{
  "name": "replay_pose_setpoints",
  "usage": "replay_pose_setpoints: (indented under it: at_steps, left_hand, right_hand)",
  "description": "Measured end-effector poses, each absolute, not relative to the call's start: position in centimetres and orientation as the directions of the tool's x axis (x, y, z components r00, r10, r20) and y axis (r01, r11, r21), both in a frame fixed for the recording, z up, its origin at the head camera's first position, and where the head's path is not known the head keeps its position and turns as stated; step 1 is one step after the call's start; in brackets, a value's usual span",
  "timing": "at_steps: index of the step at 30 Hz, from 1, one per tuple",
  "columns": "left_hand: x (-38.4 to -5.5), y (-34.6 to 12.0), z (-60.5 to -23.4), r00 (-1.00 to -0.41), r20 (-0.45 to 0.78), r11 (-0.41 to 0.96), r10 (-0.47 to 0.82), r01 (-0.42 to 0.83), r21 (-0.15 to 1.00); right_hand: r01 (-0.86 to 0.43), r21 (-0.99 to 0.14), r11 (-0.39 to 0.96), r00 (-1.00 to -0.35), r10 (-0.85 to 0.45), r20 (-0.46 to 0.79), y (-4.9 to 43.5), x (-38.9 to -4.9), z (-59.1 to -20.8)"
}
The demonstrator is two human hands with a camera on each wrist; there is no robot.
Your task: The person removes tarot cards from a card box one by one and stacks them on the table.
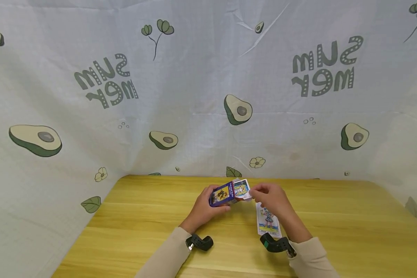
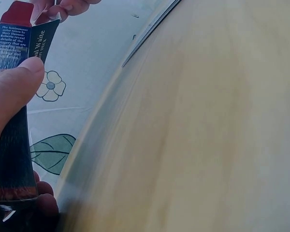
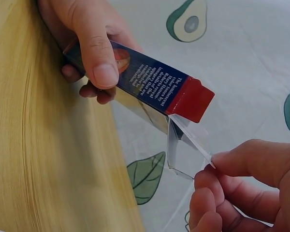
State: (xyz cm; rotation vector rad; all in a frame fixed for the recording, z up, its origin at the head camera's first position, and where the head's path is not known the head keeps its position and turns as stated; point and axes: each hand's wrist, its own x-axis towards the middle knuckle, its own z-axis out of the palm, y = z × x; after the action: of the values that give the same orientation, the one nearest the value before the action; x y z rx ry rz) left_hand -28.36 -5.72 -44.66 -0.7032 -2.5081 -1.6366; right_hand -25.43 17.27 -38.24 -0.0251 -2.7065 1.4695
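My left hand (image 1: 206, 204) grips a dark blue tarot card box (image 1: 221, 194), with the thumb along its printed narrow side in the right wrist view. The box's end stands open, and a red end flap (image 3: 195, 100) sticks out there. A picture tarot card (image 1: 241, 189) with a white border juts from the opening. My right hand (image 1: 272, 196) pinches a thin white edge there, seemingly this card's. Another tarot card (image 1: 269, 222) with a standing figure lies face up on the table below my right hand, partly covered by the wrist.
The wooden table (image 1: 142, 231) spreads around both hands. Behind it hangs a pale cloth (image 1: 194, 77) printed with avocados and flowers. Black wrist devices are strapped on the left wrist (image 1: 202, 243) and the right wrist (image 1: 276, 243).
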Motion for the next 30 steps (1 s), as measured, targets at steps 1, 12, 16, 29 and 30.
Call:
replay_pose_setpoints:
  at_steps: [1, 12, 16, 29, 30]
  left_hand:
    - [-28.1, -5.7, -44.2, -0.890, 0.301, 0.324, 0.341, 0.412, 0.852]
    - [-30.1, -5.8, -46.6, -0.900, 0.282, 0.343, 0.333, 0.394, 0.853]
    - [-30.2, -5.9, -46.7, -0.896, 0.289, 0.329, 0.338, 0.400, 0.855]
    - [-30.0, -5.9, -46.8, -0.896, 0.288, 0.325, 0.337, 0.398, 0.858]
    - [-30.0, -5.9, -46.8, -0.897, 0.287, 0.323, 0.338, 0.397, 0.859]
  right_hand:
    - [-0.013, -0.845, 0.535, -0.998, 0.044, 0.043, 17.3, -25.4, -38.2]
    - [0.003, -0.906, 0.423, -0.999, 0.032, 0.011, 18.0, -25.8, -37.8]
    - [0.016, -0.922, 0.386, -1.000, 0.028, -0.005, 18.2, -25.8, -37.8]
    - [0.028, -0.936, 0.350, -1.000, 0.007, -0.027, 18.9, -25.7, -37.5]
    - [0.028, -0.937, 0.347, -1.000, 0.006, -0.027, 19.0, -25.7, -37.5]
